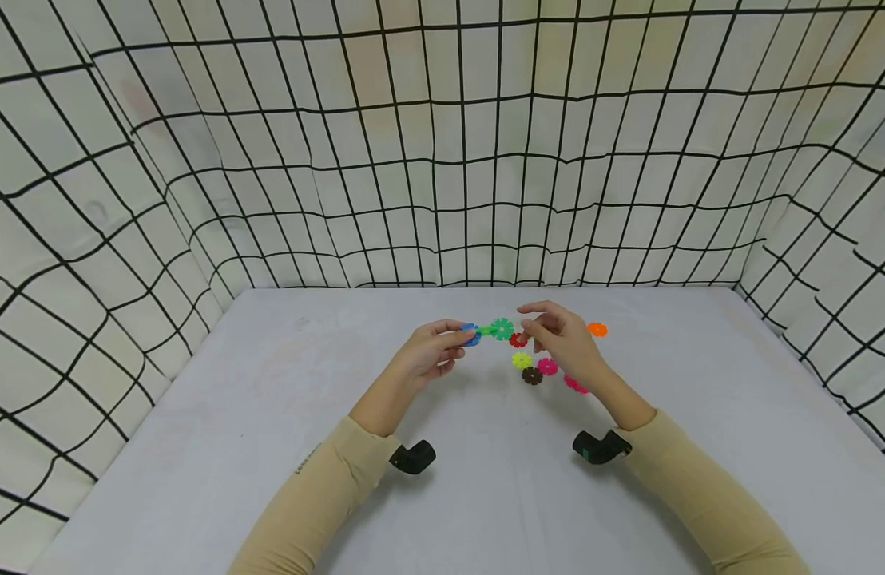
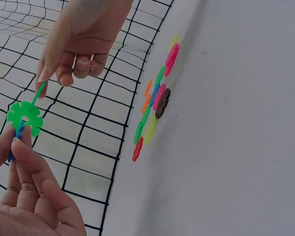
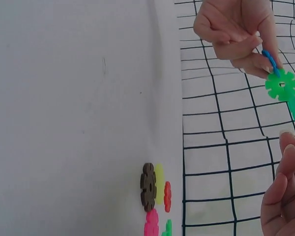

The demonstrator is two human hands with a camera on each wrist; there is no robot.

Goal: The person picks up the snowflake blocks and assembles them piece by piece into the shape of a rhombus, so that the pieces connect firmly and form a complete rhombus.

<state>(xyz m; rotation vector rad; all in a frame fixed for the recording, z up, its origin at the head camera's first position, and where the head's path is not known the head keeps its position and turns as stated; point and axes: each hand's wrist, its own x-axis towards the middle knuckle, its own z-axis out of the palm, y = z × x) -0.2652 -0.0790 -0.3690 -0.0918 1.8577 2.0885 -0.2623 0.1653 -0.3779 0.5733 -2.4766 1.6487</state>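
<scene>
My left hand (image 1: pixel 431 351) pinches a blue notched plastic disc (image 1: pixel 471 335) between thumb and fingers. Slotted onto it is a light green flower-shaped disc (image 3: pixel 281 83), and a second green disc (image 1: pixel 502 328) joins that one at its far side, making a short chain held above the table. My right hand (image 1: pixel 563 335) hovers to the right of the chain with loosely bent fingers. In the right wrist view a small gap separates its fingertips (image 3: pixel 287 135) from the end green disc; the left wrist view shows them overlapping.
Loose notched discs lie on the white table (image 1: pixel 270 447): red (image 1: pixel 517 340), yellow (image 1: pixel 521 360), brown (image 1: pixel 532 375), pink (image 1: pixel 547 366) and orange (image 1: pixel 597 328), among several others. A white wall with black grid netting (image 1: pixel 457 184) encloses the back and sides.
</scene>
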